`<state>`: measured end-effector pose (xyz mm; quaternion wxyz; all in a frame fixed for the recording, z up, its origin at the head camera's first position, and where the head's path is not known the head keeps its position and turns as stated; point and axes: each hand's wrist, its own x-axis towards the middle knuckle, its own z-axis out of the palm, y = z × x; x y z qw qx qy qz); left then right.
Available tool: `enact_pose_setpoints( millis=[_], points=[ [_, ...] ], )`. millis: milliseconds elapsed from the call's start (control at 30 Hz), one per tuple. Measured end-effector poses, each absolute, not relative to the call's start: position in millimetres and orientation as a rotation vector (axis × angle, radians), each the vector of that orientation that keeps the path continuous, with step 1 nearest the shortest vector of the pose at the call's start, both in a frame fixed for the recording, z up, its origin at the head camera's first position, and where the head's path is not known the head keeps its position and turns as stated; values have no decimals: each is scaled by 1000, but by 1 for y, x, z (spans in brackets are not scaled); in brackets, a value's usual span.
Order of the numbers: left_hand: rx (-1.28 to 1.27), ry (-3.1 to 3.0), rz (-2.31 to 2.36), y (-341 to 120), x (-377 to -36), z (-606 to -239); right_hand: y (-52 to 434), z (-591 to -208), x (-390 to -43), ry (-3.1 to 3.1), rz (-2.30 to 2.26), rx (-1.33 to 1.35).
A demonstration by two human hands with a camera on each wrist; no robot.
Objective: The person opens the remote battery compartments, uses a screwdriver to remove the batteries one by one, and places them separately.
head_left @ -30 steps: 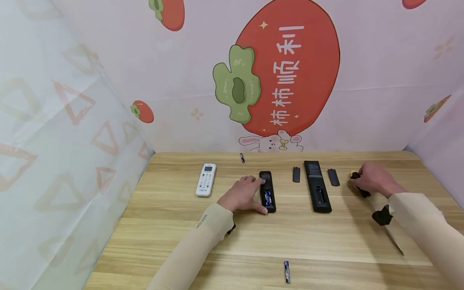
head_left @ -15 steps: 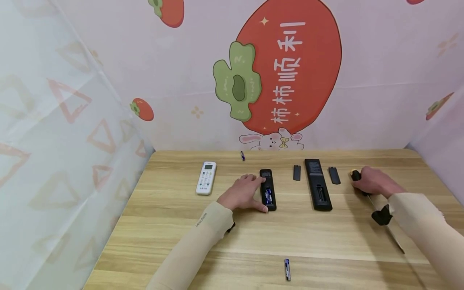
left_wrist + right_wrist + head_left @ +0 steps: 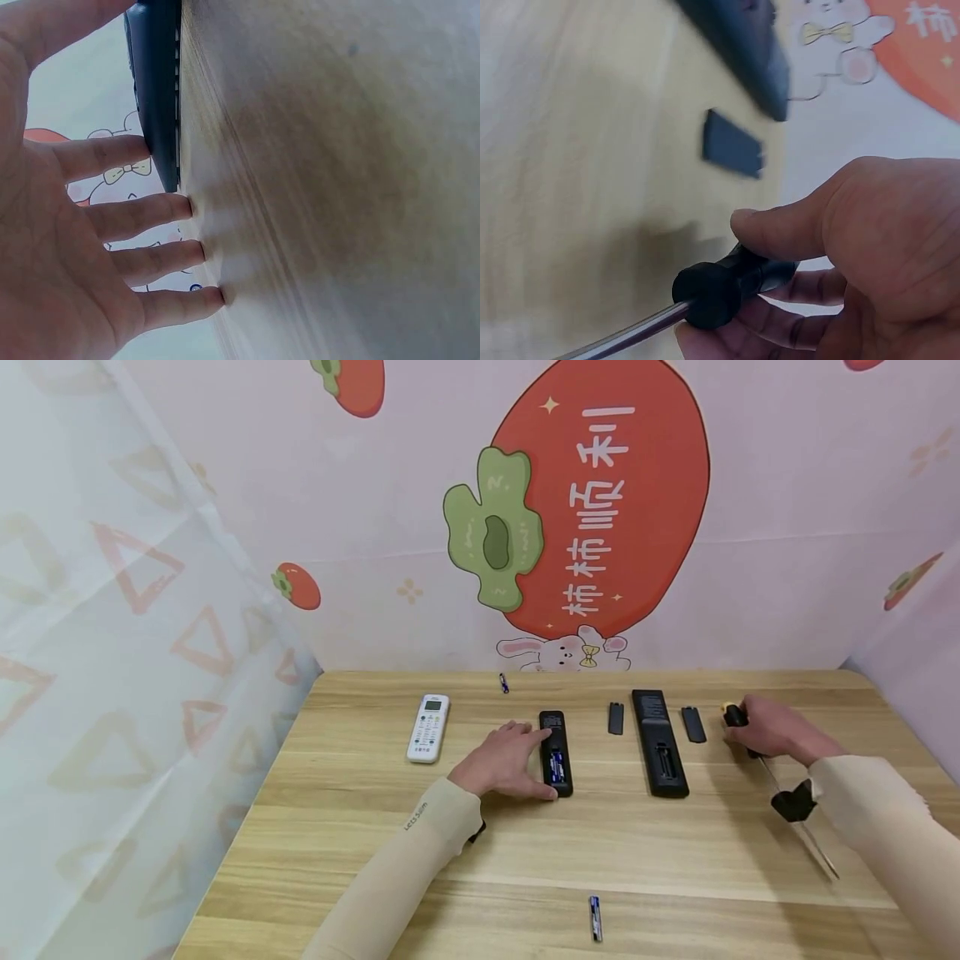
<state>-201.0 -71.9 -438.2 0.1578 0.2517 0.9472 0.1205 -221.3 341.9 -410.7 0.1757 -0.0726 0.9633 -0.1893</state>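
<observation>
My left hand (image 3: 506, 762) rests at the left side of a small black remote control (image 3: 552, 727), thumb at its lower end and index fingertip at its edge. Its fingers are fairly straight, the other fingertips down on the tabletop in the left wrist view. Blue batteries (image 3: 557, 767) lie in that remote's uncovered compartment. My right hand (image 3: 780, 729) grips a screwdriver (image 3: 705, 295) by its black, yellow-ended handle; the long metal shaft (image 3: 813, 842) points back toward me. Left of this hand lie a battery cover (image 3: 693, 725) and a larger black remote (image 3: 660, 743), its compartment uncovered.
A white remote (image 3: 429, 728) lies at the left of the wooden table (image 3: 337, 860). One loose battery (image 3: 504, 683) is near the back edge, another battery (image 3: 596, 918) near the front. A second cover (image 3: 616, 718) sits between the black remotes. Printed cloth walls stand behind and beside.
The screwdriver in my right hand has shifted slightly, its shaft tip a little higher in the view. My left hand stays by the small black remote.
</observation>
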Motion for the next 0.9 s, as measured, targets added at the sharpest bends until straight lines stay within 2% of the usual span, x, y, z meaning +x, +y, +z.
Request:
enact_pose_setpoints(
  millis=[533, 900],
  points=[
    [725, 2745, 224, -71, -201, -444, 270, -338, -199, 2908, -861, -330],
    [770, 2775, 171, -71, -201, -442, 221, -324, -189, 2951, -1457, -397]
  ],
)
